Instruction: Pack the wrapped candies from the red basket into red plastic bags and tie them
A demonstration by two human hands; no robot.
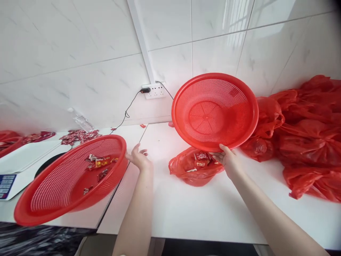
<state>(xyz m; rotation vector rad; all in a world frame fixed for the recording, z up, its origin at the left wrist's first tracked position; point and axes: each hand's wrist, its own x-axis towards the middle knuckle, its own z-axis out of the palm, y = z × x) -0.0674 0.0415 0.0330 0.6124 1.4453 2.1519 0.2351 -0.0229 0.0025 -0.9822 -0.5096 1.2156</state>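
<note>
Forearms [266,209] out front: right hand [226,160] grips the tilted basket [206,117] by its near rim, red bag [197,179] just below that hand. Firm pinch should steady it! Left hand [138,158] open, packet-holding basket [50,195] at its left, contact unclear.

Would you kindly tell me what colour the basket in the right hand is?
The basket is red, clearest in the head view.

Shows left hand [138,158] and right hand [229,161] bare. Continues below each hand into bare left forearm [137,213] and bare right forearm [269,209], both tapering toward wrist. Shows small pale object [122,255] well below left hand, cut off, unidentifiable.
</note>
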